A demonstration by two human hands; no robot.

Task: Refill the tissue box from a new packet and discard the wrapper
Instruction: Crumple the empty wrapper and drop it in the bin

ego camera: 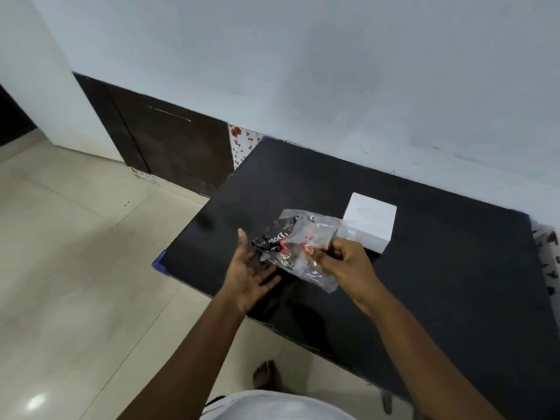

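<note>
A white cube-shaped tissue box (371, 221) stands on the black table (439, 268), with an oval slot on its top. In front of it a crumpled clear plastic wrapper (298, 244) with black and red print hangs in the air; it looks flat and empty. My right hand (342, 266) pinches the wrapper at its right side. My left hand (251, 272) is open just left of the wrapper, palm up, fingers spread, its fingertips close to the wrapper's lower edge. No loose tissues are visible.
The table's left corner (159, 263) has a blue edge. A dark cabinet door (169, 147) stands against the wall at left, above a pale tiled floor (75, 253). A flowered cloth (548, 259) shows at the table's right end. My bare foot (266, 375) is below the table edge.
</note>
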